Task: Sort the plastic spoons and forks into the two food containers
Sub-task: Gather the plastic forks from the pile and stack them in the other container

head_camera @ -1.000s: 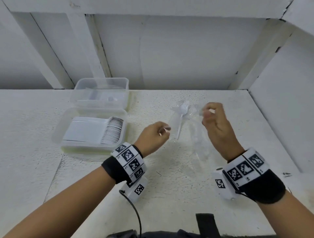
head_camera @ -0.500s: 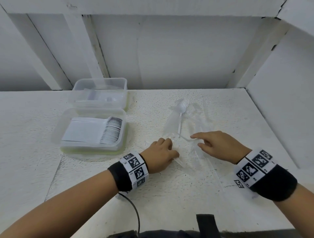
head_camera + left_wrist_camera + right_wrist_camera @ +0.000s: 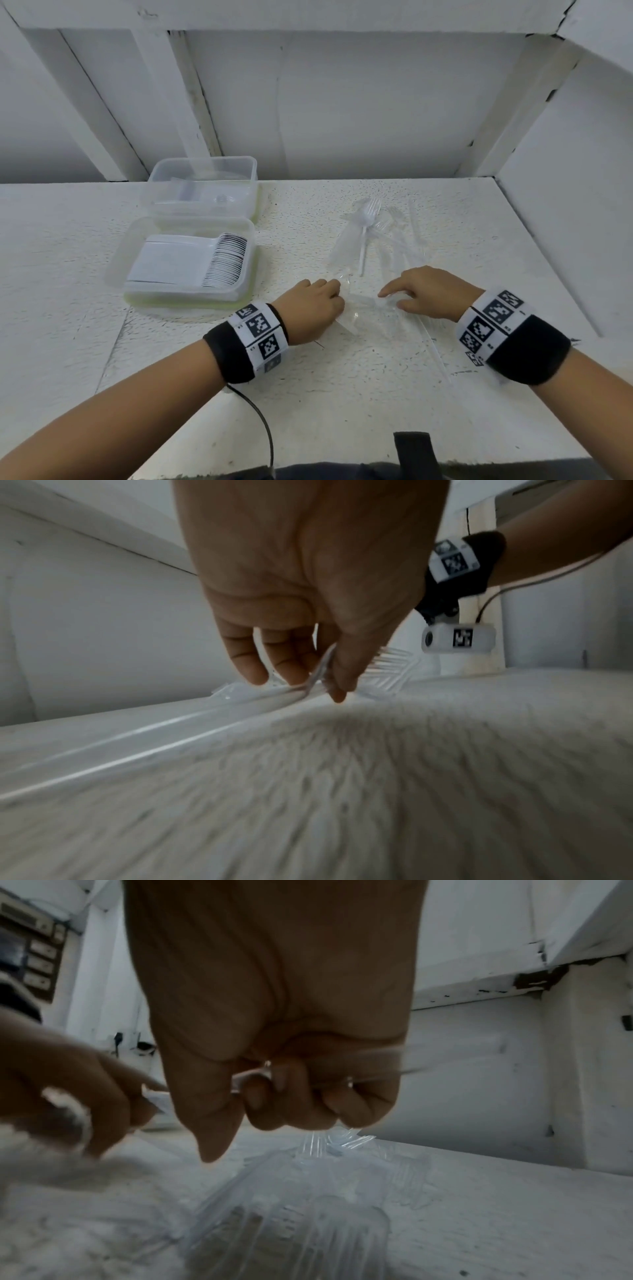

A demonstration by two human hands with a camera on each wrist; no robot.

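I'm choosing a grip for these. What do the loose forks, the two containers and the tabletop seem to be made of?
Forks: clear glossy plastic, apparently; the table shows through them.
Containers: translucent, slightly cloudy plastic; their contents show through.
Tabletop: hard, matte white, rough and speckled, perhaps painted; material uncertain.

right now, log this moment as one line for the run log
left hand: pinches clear utensil | right hand: grips clear utensil handles | near container: stacked spoons | pile: unsorted
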